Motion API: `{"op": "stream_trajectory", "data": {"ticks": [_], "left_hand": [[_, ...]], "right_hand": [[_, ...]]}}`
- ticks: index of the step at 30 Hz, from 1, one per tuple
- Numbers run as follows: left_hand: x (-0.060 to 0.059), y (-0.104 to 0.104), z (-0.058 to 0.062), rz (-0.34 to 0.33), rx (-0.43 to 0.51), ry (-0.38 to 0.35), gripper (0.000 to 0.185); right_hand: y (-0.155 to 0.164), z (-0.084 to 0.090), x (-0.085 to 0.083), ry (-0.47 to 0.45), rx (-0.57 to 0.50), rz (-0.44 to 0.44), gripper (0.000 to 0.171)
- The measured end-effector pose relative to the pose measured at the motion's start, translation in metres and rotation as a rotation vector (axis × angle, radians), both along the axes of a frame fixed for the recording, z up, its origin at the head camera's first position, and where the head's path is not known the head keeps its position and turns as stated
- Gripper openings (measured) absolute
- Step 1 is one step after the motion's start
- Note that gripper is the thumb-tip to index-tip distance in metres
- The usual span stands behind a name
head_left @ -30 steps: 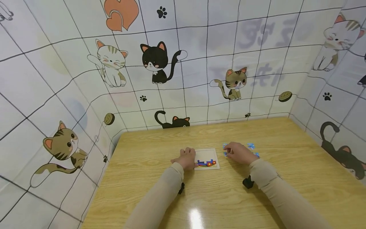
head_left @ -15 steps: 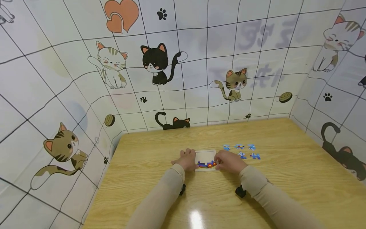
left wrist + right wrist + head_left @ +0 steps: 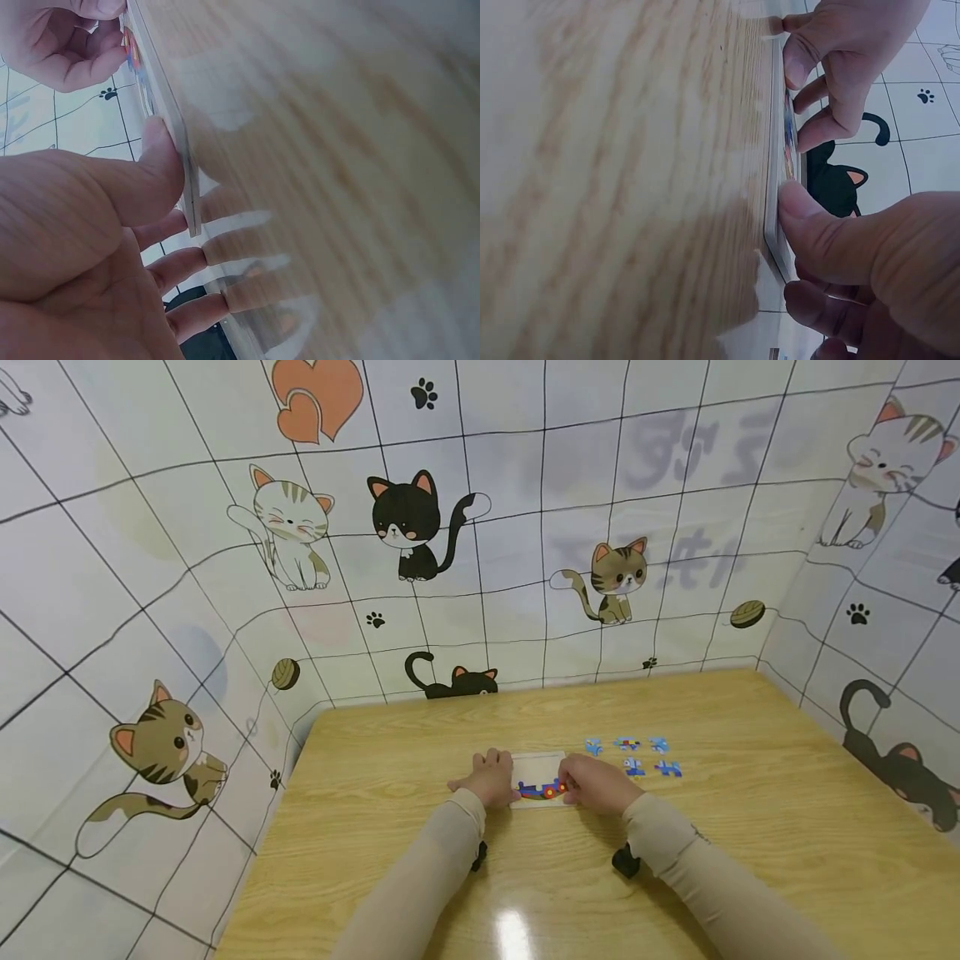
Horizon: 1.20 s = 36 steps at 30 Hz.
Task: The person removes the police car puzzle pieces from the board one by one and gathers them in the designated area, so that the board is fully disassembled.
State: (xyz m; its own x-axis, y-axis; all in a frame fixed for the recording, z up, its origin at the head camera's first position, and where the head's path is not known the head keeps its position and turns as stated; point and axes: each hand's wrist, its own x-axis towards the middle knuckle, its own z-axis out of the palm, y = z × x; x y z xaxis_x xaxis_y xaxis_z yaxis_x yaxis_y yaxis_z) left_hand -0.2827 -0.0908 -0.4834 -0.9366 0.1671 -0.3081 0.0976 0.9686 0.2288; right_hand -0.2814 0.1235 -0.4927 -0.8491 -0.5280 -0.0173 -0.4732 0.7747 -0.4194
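In the head view a pale puzzle tray lies on the table, with colourful joined pieces along its near side. My left hand rests on its left edge; in the left wrist view the thumb presses the tray and the other fingers reach straight to the tabletop. At the tray's right edge, my right hand has thumb and fingers drawn together over a small puzzle piece, which they mostly hide. The right thumb lies on the tray's face in the right wrist view.
Several loose blue puzzle pieces lie in two rows right of the tray, just beyond my right hand. A wall covering printed with cartoon cats stands behind and beside the wooden table.
My right hand has moved left from the loose pieces to the tray's right edge, and one piece from the nearer row is gone from its place. The left hand has stayed put.
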Motion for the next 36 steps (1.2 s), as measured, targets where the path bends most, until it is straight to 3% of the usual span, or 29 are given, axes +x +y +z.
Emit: {"op": "stream_trajectory", "data": {"ticks": [6, 10, 17, 22, 36], "left_hand": [[-0.002, -0.002, 0.003, -0.014, 0.005, -0.031, 0.063], [-0.001, -0.002, 0.006, 0.012, 0.032, -0.056, 0.062], [0.006, 0.008, 0.01, 0.08, 0.024, -0.04, 0.079], [0.005, 0.011, 0.011, 0.1, 0.013, -0.029, 0.081], [0.001, 0.014, 0.009, 0.062, -0.03, -0.106, 0.078]], "right_hand": [[0.003, -0.001, -0.003, -0.032, -0.049, 0.03, 0.019], [0.005, -0.002, -0.004, -0.052, -0.068, 0.073, 0.019], [0.008, -0.004, -0.008, -0.019, -0.059, 0.132, 0.017], [0.009, -0.006, -0.013, 0.009, -0.051, 0.162, 0.016], [0.007, -0.007, -0.016, 0.043, -0.097, 0.226, 0.013]]}}
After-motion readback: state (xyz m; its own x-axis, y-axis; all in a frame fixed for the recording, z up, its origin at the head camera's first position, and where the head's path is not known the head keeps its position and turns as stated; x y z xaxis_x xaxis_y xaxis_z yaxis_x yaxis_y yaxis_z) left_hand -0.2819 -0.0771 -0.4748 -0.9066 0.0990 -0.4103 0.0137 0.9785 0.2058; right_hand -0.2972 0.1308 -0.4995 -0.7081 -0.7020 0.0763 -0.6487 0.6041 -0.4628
